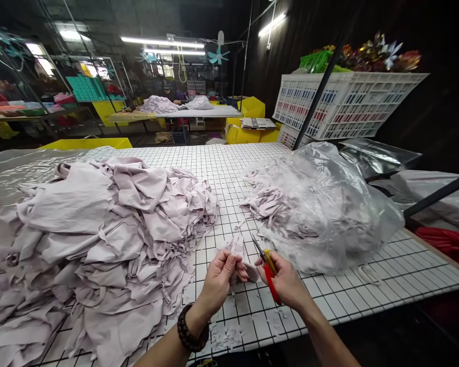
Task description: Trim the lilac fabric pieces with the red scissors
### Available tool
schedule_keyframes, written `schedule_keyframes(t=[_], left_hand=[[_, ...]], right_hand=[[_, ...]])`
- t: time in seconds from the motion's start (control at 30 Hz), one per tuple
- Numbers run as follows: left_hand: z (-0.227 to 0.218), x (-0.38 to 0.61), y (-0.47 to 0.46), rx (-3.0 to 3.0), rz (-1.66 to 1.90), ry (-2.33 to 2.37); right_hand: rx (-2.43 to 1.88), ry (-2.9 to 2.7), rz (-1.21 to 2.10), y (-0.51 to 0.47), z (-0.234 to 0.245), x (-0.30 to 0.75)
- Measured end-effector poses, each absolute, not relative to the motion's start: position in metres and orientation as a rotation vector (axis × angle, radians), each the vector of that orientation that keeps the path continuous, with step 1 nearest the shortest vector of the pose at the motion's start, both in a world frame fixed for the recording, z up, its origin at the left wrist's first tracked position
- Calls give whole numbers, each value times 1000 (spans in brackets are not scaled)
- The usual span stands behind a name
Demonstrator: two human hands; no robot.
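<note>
My left hand (225, 269) pinches a small pale lilac fabric piece (235, 245) over the gridded table. In my right hand (285, 280) is a pair of scissors (270, 278) with red and yellow handles, its dark blades pointing up and away from me. The two hands are close together, with part of the fabric between them. To the left lies a large heap of pale lilac cloth (99, 229). On the right, a clear plastic bag (329, 204) holds many narrow fabric strips (265, 204), some spilling from its opening.
Small fabric scraps (227, 334) are scattered on the white gridded table (229, 173) near its front edge. A dark metal post (317, 102) rises at the right, before a white plastic crate (352, 102). Another table (214, 111) with cloth piles stands farther back.
</note>
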State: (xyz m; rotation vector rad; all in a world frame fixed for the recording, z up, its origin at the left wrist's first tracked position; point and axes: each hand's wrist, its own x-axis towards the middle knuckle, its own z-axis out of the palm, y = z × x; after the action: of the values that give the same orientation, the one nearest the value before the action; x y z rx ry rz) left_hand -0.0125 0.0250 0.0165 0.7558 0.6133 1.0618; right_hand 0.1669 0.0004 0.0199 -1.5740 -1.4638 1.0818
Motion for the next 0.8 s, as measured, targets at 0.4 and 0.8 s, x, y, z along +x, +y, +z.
schedule_keyframes(t=[0.4,0.8], left_hand=[[11,-19,21,1269,954,738],[14,-27,21,1508,938,794]], right_hand=[[-1747,-1934,566,-18,46,163],[-1817,-1992,459,-20,52,159]])
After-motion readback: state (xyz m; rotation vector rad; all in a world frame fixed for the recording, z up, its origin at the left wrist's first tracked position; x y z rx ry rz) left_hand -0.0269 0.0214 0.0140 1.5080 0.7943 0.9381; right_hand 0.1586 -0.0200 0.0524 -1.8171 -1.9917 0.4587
